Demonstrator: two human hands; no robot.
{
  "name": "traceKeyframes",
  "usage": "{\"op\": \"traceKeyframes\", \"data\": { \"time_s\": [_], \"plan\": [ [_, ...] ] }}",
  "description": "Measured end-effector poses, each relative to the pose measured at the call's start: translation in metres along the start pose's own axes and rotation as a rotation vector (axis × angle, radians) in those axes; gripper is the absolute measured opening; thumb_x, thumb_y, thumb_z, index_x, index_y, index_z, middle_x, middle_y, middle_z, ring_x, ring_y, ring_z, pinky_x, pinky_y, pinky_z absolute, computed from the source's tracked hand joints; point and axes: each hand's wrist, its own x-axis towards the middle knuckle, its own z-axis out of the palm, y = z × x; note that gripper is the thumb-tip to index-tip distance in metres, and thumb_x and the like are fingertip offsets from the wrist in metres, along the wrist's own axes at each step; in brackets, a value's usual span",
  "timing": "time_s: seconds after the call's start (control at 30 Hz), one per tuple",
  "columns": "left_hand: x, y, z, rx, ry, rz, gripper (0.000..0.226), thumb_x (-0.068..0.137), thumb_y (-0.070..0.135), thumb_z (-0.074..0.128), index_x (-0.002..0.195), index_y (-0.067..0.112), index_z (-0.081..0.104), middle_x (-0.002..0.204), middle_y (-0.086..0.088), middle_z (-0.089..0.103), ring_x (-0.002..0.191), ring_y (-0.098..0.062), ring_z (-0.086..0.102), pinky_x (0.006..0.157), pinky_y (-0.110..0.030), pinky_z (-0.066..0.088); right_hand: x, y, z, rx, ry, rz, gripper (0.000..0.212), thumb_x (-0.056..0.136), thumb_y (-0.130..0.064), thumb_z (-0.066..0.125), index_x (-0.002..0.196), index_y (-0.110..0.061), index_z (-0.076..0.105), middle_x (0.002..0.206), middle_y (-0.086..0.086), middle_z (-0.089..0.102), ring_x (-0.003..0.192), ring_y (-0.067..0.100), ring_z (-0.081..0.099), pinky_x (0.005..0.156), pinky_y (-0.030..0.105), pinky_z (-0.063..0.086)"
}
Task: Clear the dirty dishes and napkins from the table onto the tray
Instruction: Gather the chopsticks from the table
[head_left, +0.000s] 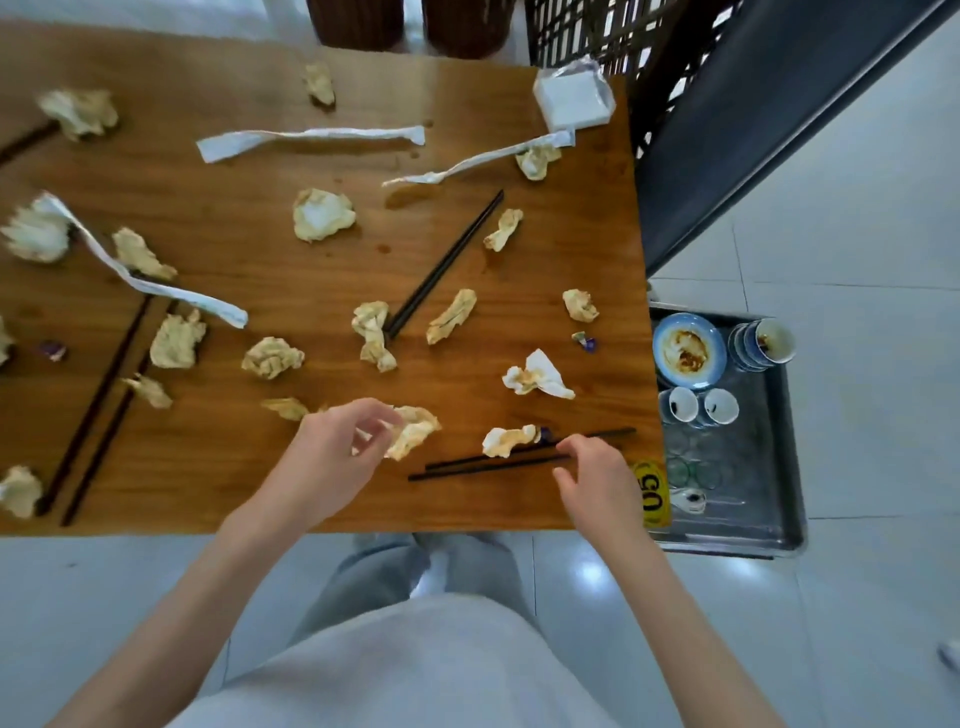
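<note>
Several crumpled, stained napkins lie scattered over the wooden table (218, 208). My left hand (332, 452) pinches one crumpled napkin (413, 431) near the front edge. My right hand (597, 475) rests its fingertips on a pair of black chopsticks (493, 460) lying flat at the front right; a firm grip does not show. Another napkin (506, 440) lies across those chopsticks. The metal tray (779, 519) stands to the right, below table level, and holds a dirty blue plate (688, 351), stacked bowls (763, 343), two small cups (698, 405) and a spoon (688, 500).
More chopstick pairs lie at the centre (447, 262) and left (104, 400). Long paper wrappers (311, 137) stretch across the table. A white tissue pack (574, 98) sits at the far right corner. A yellow number tag (649, 491) marks the table's front right corner. A dark partition (753, 130) stands behind the tray.
</note>
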Motion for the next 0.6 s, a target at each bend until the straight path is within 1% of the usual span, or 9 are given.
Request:
{"op": "traceKeyframes", "data": {
  "time_s": [0.1, 0.17, 0.27, 0.3, 0.37, 0.4, 0.53, 0.6],
  "plan": [
    [0.0, 0.003, 0.004, 0.014, 0.004, 0.01, 0.018, 0.092, 0.023, 0.057, 0.106, 0.034, 0.061, 0.093, 0.016, 0.062, 0.083, -0.002, 0.059, 0.072, -0.019, 0.052, 0.012, 0.011, 0.005, -0.156, 0.013, -0.052, 0.028, 0.086, -0.028, 0.064, 0.113, -0.022, 0.06, 0.11, -0.002, 0.061, 0.102, 0.016, 0.055, 0.082, 0.03, 0.05],
    [-0.003, 0.006, 0.009, 0.002, 0.013, -0.021, 0.017, 0.092, 0.024, 0.057, 0.106, 0.034, 0.061, 0.096, 0.013, 0.063, 0.085, -0.001, 0.059, 0.075, -0.02, 0.052, 0.019, 0.017, 0.008, -0.24, 0.0, -0.097, 0.029, 0.084, -0.027, 0.066, 0.112, -0.021, 0.06, 0.111, 0.0, 0.059, 0.102, 0.019, 0.053, 0.082, 0.031, 0.049],
    [-0.011, 0.008, 0.017, -0.023, 0.021, -0.052, 0.016, 0.092, 0.024, 0.057, 0.105, 0.032, 0.062, 0.096, 0.016, 0.063, 0.086, 0.001, 0.059, 0.089, -0.03, 0.05, 0.023, 0.021, 0.013, -0.308, -0.03, -0.166, 0.029, 0.081, -0.025, 0.069, 0.108, -0.018, 0.062, 0.107, 0.004, 0.061, 0.098, 0.021, 0.055, 0.078, 0.032, 0.048],
    [-0.013, 0.008, 0.019, -0.039, 0.027, -0.049, 0.016, 0.092, 0.023, 0.057, 0.104, 0.032, 0.062, 0.095, 0.016, 0.063, 0.086, 0.0, 0.06, 0.088, -0.027, 0.049, 0.024, 0.021, 0.015, -0.319, -0.04, -0.179, 0.029, 0.081, -0.025, 0.069, 0.108, -0.018, 0.062, 0.106, 0.004, 0.061, 0.097, 0.022, 0.055, 0.078, 0.032, 0.048],
    [-0.016, 0.009, 0.023, -0.065, 0.047, -0.04, 0.018, 0.091, 0.021, 0.058, 0.103, 0.034, 0.061, 0.095, 0.015, 0.063, 0.085, -0.001, 0.061, 0.074, -0.014, 0.049, 0.026, 0.023, 0.018, -0.324, -0.051, -0.216, 0.027, 0.081, -0.025, 0.069, 0.106, -0.018, 0.062, 0.103, 0.003, 0.062, 0.095, 0.021, 0.056, 0.078, 0.032, 0.047],
    [-0.017, 0.009, 0.024, -0.075, 0.056, -0.044, 0.019, 0.091, 0.02, 0.059, 0.104, 0.034, 0.061, 0.094, 0.014, 0.064, 0.083, 0.0, 0.061, 0.069, -0.012, 0.048, 0.029, 0.023, 0.018, -0.326, -0.052, -0.235, 0.025, 0.081, -0.026, 0.069, 0.104, -0.018, 0.062, 0.102, 0.002, 0.063, 0.094, 0.021, 0.056, 0.078, 0.032, 0.047],
    [-0.013, 0.013, 0.027, -0.086, 0.077, -0.041, 0.019, 0.091, 0.02, 0.059, 0.102, 0.034, 0.061, 0.092, 0.016, 0.063, 0.082, 0.0, 0.06, 0.067, -0.012, 0.048, 0.041, 0.024, 0.016, -0.356, -0.084, -0.27, 0.021, 0.086, -0.028, 0.064, 0.105, -0.02, 0.06, 0.101, -0.001, 0.062, 0.095, 0.018, 0.055, 0.08, 0.031, 0.044],
    [-0.012, 0.013, 0.027, -0.097, 0.094, -0.049, 0.018, 0.091, 0.02, 0.059, 0.103, 0.033, 0.061, 0.093, 0.018, 0.062, 0.083, 0.0, 0.06, 0.067, -0.012, 0.047, 0.043, 0.025, 0.015, -0.36, -0.102, -0.29, 0.016, 0.088, -0.026, 0.062, 0.102, -0.019, 0.061, 0.097, -0.001, 0.063, 0.092, 0.018, 0.055, 0.077, 0.03, 0.043]
  ]
}}
